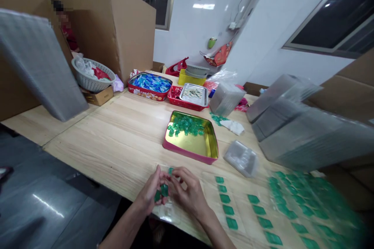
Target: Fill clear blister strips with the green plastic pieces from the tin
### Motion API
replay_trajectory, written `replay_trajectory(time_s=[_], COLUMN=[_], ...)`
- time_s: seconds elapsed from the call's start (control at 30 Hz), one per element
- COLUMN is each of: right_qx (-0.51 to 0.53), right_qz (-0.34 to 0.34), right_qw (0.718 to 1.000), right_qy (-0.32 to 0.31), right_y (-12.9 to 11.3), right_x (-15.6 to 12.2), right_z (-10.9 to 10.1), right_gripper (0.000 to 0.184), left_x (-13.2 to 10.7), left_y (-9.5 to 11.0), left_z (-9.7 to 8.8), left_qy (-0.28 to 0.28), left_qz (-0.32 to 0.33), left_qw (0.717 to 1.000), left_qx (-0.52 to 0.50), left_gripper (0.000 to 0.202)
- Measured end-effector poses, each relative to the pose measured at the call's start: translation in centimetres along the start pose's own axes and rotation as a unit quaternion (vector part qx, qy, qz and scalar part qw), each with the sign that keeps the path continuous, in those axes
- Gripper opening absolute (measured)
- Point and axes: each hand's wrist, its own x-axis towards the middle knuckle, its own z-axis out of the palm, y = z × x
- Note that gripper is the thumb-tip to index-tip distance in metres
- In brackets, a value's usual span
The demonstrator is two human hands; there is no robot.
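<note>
Near the table's front edge, my left hand (149, 190) is curled around green translucent plastic gems (164, 190), which show between its fingers. Beside it, my right hand (189, 191) has its fingertips pinched together; whether a piece is between them is hidden. Both hands are over a clear plastic blister tray (168, 214). One green gem (171, 170) shows at the tray's far end, just past my right fingertips. Beyond the hands stands a red-sided tin (201, 148) with a gold inside, holding a heap of green gems (185, 125).
To the right lie clear trays with rows of green gems (226, 199) and stacks of empty trays (309, 124). A tin of blue pieces (150, 83), a red basket (187, 104) and a metal tray (201, 90) stand behind. Cardboard (131, 27) rises at back left, a partly hidden person beside it.
</note>
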Motion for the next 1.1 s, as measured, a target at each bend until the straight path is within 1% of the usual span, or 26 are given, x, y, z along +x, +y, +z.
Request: replay_trajectory(time_s=[0.1,0.17,0.23,0.27,0.33,0.43,0.5,0.53,0.63,0.7,0.77,0.83,0.9,1.0,1.1], right_qx=[0.062,0.102,0.152,0.184,0.255,0.347,0.373,0.376,0.338,0.282,0.22,0.171,0.129,0.047,-0.006], right_qz=[0.016,0.047,0.108,0.141,0.192,0.227,0.237,0.24,0.243,0.235,0.205,0.16,0.113,0.055,0.033], right_qw=[0.996,0.99,0.981,0.972,0.947,0.91,0.897,0.895,0.907,0.926,0.948,0.968,0.983,0.997,0.999], right_qy=[-0.069,-0.079,-0.057,-0.044,-0.025,-0.002,0.015,0.025,0.067,0.095,0.101,0.089,0.065,0.025,-0.014], right_y=[-1.6,-1.7,-1.2,-0.8,0.1,0.8,0.9,1.0,1.5,1.9,2.1,2.1,2.0,1.9,2.0], right_x=[-0.6,-0.9,-1.1,-1.1,-1.2,-1.2,-1.2,-1.2,-1.1,-1.1,-1.0,-1.0,-1.0,-0.9,-0.8], right_z=[-0.1,0.2,0.5,0.6,0.8,0.9,0.9,0.9,0.6,0.3,0.2,0.2,0.5,1.2,1.3], right_gripper=[0.014,0.012,0.008,0.009,0.017,0.024,0.024,0.023,0.023,0.021,0.017,0.01,0.008,0.013,0.019], left_x=[-0.1,-0.1,-0.1,-0.1,-0.1,-0.1,-0.1,-0.1,-0.1,-0.3,-0.5,-0.7,-0.6,-0.3,-0.1], left_y=[0.1,0.0,-0.1,-0.2,-0.3,-0.4,-0.5,-0.4,-0.3,-0.2,0.1,0.3,0.5,0.8,0.9], left_z=[0.3,0.4,0.3,0.2,0.0,-0.1,-0.2,-0.2,-0.1,-0.2,-0.2,-0.4,-0.5,-0.8,-1.1], left_qy=[0.003,-0.001,-0.004,0.002,0.022,0.027,0.007,-0.003,-0.006,0.018,0.048,0.07,0.075,0.059,0.03], left_qz=[0.016,0.028,0.035,0.039,0.051,0.068,0.08,0.086,0.096,0.109,0.13,0.142,0.137,0.122,0.117], left_qw=[1.0,1.0,0.999,0.999,0.998,0.997,0.997,0.996,0.995,0.994,0.99,0.986,0.985,0.984,0.98], left_qx=[-0.008,-0.012,-0.015,-0.019,-0.024,-0.004,0.007,0.006,0.0,-0.006,-0.023,-0.048,-0.075,-0.118,-0.158], left_gripper=[0.065,0.063,0.06,0.057,0.045,0.028,0.023,0.023,0.024,0.025,0.027,0.033,0.039,0.047,0.054])
